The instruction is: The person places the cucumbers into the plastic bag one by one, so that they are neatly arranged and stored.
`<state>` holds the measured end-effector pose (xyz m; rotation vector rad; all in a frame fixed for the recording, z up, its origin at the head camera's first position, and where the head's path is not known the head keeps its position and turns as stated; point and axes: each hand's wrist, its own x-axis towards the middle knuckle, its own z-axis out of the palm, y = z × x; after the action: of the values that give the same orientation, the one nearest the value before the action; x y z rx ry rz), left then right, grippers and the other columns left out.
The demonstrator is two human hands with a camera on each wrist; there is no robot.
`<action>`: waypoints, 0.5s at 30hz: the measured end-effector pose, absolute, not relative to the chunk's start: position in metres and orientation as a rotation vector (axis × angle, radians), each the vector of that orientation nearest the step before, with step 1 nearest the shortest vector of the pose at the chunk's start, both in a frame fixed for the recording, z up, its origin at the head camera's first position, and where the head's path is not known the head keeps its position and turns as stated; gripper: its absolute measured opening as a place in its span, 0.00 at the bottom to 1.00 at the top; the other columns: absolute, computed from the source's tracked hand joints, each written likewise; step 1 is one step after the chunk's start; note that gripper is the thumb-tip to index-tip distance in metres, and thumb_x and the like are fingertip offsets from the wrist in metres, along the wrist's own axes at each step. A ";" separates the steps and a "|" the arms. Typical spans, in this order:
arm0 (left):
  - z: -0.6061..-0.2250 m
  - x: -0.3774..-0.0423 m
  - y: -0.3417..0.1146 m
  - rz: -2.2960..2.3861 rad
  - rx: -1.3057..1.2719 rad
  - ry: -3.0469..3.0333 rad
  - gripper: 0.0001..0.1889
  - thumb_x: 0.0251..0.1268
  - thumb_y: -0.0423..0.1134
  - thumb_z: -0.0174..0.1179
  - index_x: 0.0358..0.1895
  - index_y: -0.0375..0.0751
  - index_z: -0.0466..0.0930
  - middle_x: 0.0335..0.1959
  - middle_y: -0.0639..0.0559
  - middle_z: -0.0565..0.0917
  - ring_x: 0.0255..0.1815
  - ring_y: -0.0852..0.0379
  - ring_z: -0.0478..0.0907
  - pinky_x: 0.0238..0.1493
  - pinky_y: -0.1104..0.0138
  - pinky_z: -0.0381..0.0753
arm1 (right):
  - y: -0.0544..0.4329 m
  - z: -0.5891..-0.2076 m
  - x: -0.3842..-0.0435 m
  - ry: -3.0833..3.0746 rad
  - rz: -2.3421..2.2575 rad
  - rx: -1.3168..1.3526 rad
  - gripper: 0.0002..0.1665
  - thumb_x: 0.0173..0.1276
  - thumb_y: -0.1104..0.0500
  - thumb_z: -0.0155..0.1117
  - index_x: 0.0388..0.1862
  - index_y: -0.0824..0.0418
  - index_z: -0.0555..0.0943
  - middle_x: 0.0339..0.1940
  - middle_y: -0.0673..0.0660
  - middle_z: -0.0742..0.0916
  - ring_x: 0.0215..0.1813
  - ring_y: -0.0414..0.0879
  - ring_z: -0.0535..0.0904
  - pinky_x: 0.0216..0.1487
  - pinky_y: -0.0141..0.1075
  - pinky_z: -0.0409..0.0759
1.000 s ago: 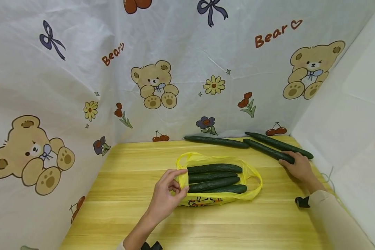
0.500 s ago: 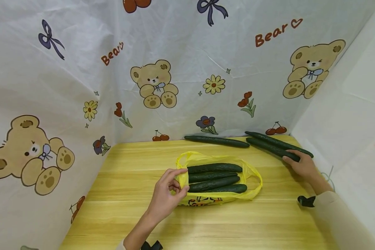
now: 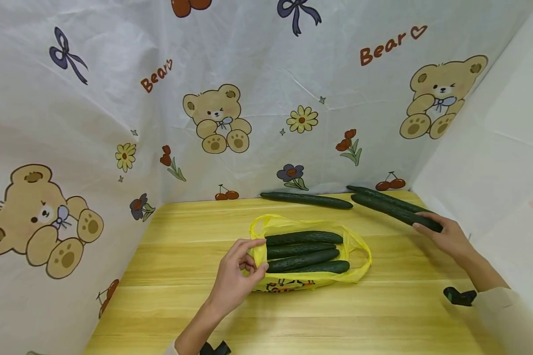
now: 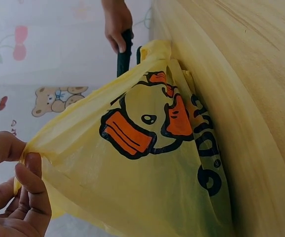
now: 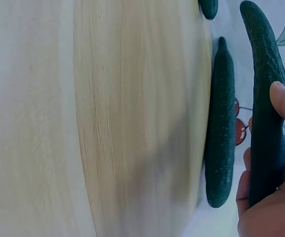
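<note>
My left hand (image 3: 239, 276) pinches the left rim of a yellow plastic bag (image 3: 360, 273), which stands with its mouth spread and a cartoon print on its side. Several dark green cucumbers (image 3: 311, 257) lie side by side inside. At the right, my right hand (image 3: 450, 237) grips the near end of another cucumber (image 5: 266, 98), raised above the table in the right wrist view. Behind it, a second cucumber (image 5: 221, 128) lies along the back edge. One more cucumber (image 3: 306, 199) rests at the back, beyond the bag.
The wood-grain table (image 3: 182, 315) meets a white cloth (image 3: 257, 59) printed with bears and flowers at the back and left. A plain white wall panel (image 3: 493, 162) closes off the right. Black wrist pieces (image 3: 459, 297) show near both forearms.
My right hand has moved right and lifted the gripped cucumber, which now overlaps the one behind it. My left hand keeps its pinch on the bag.
</note>
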<state>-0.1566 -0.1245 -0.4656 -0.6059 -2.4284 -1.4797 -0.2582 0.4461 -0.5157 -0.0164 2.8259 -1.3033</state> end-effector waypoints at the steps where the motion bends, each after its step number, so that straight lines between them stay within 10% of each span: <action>1: -0.466 -0.157 -0.125 -1.479 -0.609 -2.426 0.30 0.68 0.34 0.74 0.71 0.59 0.79 0.54 0.53 0.82 0.31 0.66 0.77 0.35 0.71 0.84 | 0.445 -0.513 -0.256 2.823 -1.303 -0.031 0.43 0.86 0.42 0.57 0.86 0.67 0.61 0.85 0.84 0.52 0.82 0.88 0.46 0.68 0.84 0.57; 8: -0.465 -0.156 -0.124 -1.465 -0.615 -2.424 0.31 0.68 0.34 0.74 0.72 0.60 0.79 0.53 0.54 0.82 0.31 0.67 0.76 0.35 0.71 0.83 | 0.434 -0.503 -0.242 2.766 -1.322 -0.140 0.39 0.84 0.44 0.61 0.85 0.62 0.66 0.86 0.82 0.56 0.84 0.87 0.43 0.69 0.86 0.54; 15: -0.465 -0.156 -0.125 -1.466 -0.615 -2.425 0.31 0.68 0.34 0.74 0.72 0.61 0.78 0.51 0.54 0.82 0.31 0.67 0.76 0.34 0.71 0.83 | 0.418 -0.497 -0.234 2.807 -1.248 -0.281 0.36 0.84 0.48 0.63 0.81 0.63 0.71 0.81 0.76 0.70 0.82 0.75 0.62 0.69 0.72 0.70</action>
<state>-0.1561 -0.1247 -0.4649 -0.6153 -2.4251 -1.4659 -0.2339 0.4182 -0.4967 -0.2806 2.8075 -1.2484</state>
